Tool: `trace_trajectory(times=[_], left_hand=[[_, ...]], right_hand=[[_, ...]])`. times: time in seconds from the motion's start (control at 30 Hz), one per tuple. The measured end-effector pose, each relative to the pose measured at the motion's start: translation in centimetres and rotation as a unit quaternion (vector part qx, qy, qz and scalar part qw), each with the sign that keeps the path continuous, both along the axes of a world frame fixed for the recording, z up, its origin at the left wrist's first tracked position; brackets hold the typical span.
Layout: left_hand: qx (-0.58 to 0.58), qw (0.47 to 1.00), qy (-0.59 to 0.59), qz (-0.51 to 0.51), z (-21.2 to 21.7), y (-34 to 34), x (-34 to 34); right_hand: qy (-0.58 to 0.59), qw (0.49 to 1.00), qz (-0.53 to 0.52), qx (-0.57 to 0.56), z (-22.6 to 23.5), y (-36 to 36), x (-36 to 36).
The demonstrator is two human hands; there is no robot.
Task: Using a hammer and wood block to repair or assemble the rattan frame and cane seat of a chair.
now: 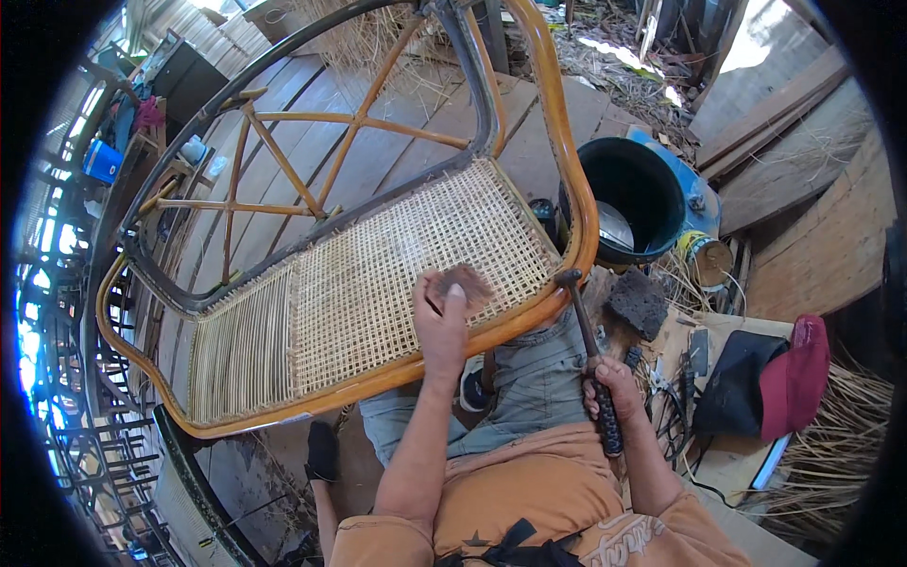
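Observation:
A curved rattan furniture frame [564, 123] lies across my lap, its panel of woven cane [378, 274] facing up. Open lattice fills one end of the weave, while bare parallel strands [241, 345] run over the left end. Above the panel's near right part is my left hand [440, 326], thumb and fingers closed. A blurred brown patch at its fingertips cannot be made out. My right hand [616, 386] grips the black handle of a hammer [586, 326]. The hammer's head points up beside the frame's right rail.
Right of the frame stand a dark bucket [628, 156], a blue container [699, 194] and a yellow-labelled can [707, 255]. A dark rough block [638, 304], pliers [658, 378] and a black and maroon cloth item [756, 383] lie nearer. Cane strands [836, 454] are heaped at far right.

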State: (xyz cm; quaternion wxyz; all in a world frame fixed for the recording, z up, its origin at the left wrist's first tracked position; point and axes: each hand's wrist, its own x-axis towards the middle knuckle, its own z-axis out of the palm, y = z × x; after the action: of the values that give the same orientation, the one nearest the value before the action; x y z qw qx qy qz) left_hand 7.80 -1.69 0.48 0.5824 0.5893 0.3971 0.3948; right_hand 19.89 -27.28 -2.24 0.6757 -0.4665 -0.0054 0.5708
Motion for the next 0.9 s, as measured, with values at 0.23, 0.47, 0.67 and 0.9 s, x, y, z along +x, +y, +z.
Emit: trace_trajectory(times=[0.23, 0.47, 0.67, 0.9], left_hand=[[0.11, 0.974, 0.196, -0.012, 2.9, 1.6, 3.1], [0.062, 0.98, 0.186, -0.037, 3.1, 1.9, 6.3], [0.098, 0.984, 0.143, -0.05, 3.4, 1.7, 7.7], [0.12, 0.982, 0.123, -0.074, 2.3, 2.0, 9.0]], right_hand=[[-0.064, 0.996, 0.065, -0.02, 1.2, 0.5, 0.5], [-0.095, 0.994, 0.056, -0.017, 3.8, 1.0, 0.5], [-0.161, 0.987, -0.002, -0.01, 4.5, 0.2, 0.3], [-0.17, 0.985, 0.02, -0.033, 4.3, 0.8, 0.7]])
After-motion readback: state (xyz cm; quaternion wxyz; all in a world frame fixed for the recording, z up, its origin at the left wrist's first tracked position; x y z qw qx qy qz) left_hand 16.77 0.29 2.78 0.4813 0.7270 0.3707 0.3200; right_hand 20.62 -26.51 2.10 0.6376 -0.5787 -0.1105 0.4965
